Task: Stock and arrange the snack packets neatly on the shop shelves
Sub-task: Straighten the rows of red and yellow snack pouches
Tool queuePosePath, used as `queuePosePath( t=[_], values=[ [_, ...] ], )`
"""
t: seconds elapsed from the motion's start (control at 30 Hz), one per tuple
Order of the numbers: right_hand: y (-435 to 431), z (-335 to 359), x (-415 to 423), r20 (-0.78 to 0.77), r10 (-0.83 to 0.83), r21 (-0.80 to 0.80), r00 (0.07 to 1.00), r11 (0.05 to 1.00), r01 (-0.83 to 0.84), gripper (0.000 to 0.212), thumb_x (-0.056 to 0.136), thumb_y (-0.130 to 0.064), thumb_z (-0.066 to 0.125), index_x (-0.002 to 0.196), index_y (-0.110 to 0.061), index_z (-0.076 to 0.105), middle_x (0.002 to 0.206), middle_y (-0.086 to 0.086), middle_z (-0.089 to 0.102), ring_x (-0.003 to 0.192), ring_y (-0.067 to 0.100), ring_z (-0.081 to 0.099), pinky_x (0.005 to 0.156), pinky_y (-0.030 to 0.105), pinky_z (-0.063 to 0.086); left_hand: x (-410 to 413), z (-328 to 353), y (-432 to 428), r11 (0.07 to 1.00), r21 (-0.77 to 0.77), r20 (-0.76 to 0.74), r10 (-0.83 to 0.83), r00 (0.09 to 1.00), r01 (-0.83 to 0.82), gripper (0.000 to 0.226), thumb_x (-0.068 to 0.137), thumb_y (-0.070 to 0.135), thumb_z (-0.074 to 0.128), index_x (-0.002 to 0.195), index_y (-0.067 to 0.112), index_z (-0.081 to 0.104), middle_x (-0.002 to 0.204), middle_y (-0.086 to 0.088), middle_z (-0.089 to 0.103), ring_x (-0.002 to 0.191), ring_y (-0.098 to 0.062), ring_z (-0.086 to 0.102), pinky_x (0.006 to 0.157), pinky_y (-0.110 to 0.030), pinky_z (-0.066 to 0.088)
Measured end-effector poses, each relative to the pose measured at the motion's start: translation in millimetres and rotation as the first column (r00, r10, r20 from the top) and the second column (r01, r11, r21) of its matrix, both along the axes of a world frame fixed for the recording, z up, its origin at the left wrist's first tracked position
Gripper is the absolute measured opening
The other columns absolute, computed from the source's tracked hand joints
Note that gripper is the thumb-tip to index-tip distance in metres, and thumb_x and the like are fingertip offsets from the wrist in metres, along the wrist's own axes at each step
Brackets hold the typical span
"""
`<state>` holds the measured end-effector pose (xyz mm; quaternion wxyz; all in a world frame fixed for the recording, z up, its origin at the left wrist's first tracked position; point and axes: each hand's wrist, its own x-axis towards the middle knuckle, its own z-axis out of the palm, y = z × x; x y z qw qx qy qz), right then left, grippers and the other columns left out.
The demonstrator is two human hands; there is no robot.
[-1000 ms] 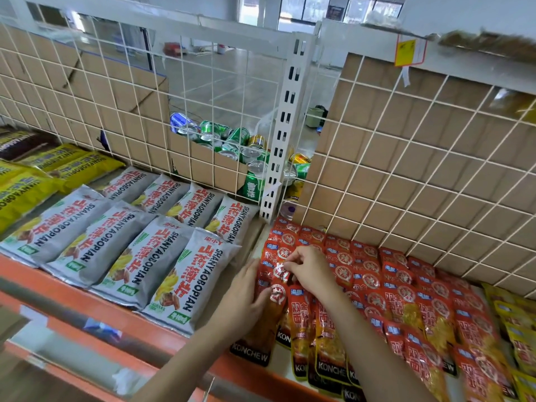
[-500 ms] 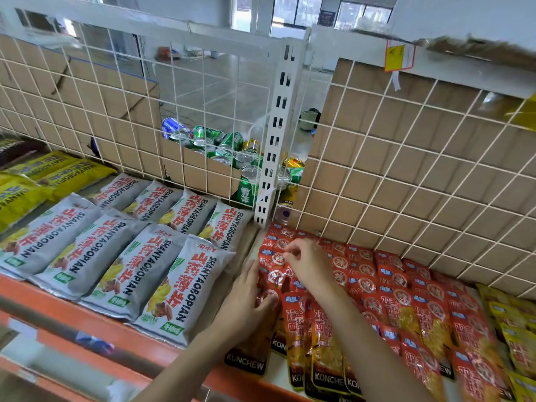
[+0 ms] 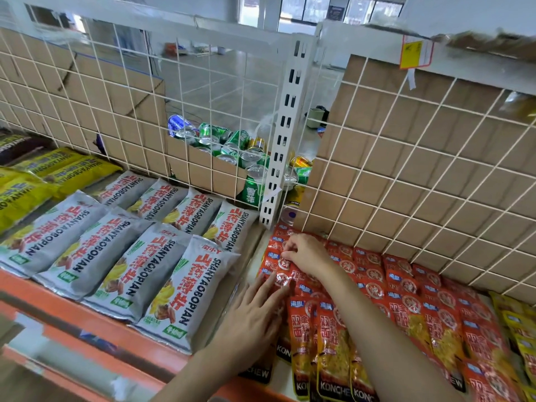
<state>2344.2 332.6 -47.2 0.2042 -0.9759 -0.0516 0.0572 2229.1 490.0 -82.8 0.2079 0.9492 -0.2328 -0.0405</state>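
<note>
On the shelf (image 3: 87, 323), the left hand (image 3: 252, 314) presses flat, fingers straight, on the red packets (image 3: 406, 288). The right hand (image 3: 309, 253) pinches a rear packet (image 3: 275, 264) with curled fingertips.

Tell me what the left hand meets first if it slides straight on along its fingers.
Probably the right hand, just beyond the left hand over the red KONCHEW packets; depth unclear.

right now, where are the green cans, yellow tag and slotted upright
green cans (image 3: 251, 192): head view, one can's side
yellow tag (image 3: 413, 52): head view, its middle
slotted upright (image 3: 281, 140): head view, front face
</note>
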Motion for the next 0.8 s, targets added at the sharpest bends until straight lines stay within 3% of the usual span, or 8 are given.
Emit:
queuePosePath(
  t=[0.2, 0.37, 0.57, 0.8],
  values=[
    [2.4, -3.5, 1.6, 0.028, -0.045, 0.01, 0.999, 0.999, 0.044, 0.014, 0.088, -0.028, 0.059, 0.091, -0.017, 0.067, 0.117, -0.001, 0.063, 0.105, 0.017, 0.057, 0.088, 0.032, 0.043, 0.6, 4.1, 0.6, 1.0, -0.004, -0.037, -0.001, 0.999, 0.001, 0.077, 0.073, 0.061, -0.01, 0.147, 0.042, -0.003, 0.156, 0.015, -0.014, 0.134, 0.001, -0.027, 0.112, -0.023, -0.012],
    [4.7, -5.0, -0.9, 0.045, -0.064, 0.026, 0.997, 0.998, 0.063, 0.014, 0.089, -0.026, 0.059, 0.094, -0.015, 0.066, 0.111, 0.0, 0.065, 0.101, 0.016, 0.058, 0.085, 0.031, 0.044, 0.6, 5.8, 0.0, 1.0, 0.018, -0.042, 0.008, 0.999, -0.007, 0.054, 0.101, 0.043, 0.021, 0.149, 0.039, -0.003, 0.156, 0.014, -0.015, 0.137, -0.002, -0.025, 0.113, -0.025, -0.007],
    [2.3, -4.5, 0.3, 0.032, -0.042, 0.065, 0.999, 0.997, 0.039, 0.015, 0.087, -0.025, 0.061, 0.09, -0.013, 0.07, 0.113, 0.0, 0.065, 0.104, 0.015, 0.059, 0.087, 0.031, 0.045, 1.0, 1.9, 1.2, 1.0, 0.024, -0.019, 0.007, 1.0, -0.007, 0.053, 0.101, 0.044, 0.021, 0.149, 0.037, -0.001, 0.156, 0.014, -0.015, 0.14, -0.005, -0.023, 0.118, -0.028, 0.007],
    [1.5, -5.9, -0.6, 0.024, -0.04, 0.086, 0.999, 0.996, 0.037, 0.013, 0.086, -0.026, 0.063, 0.09, -0.014, 0.068, 0.113, -0.001, 0.064, 0.104, 0.014, 0.057, 0.086, 0.029, 0.045, 3.1, 1.2, 2.8, 0.998, 0.058, -0.026, -0.004, 1.0, 0.006, 0.063, 0.09, 0.058, 0.005, 0.148, 0.037, -0.006, 0.153, 0.014, -0.019, 0.138, -0.006, -0.027, 0.115, -0.026, -0.006]
  ],
)
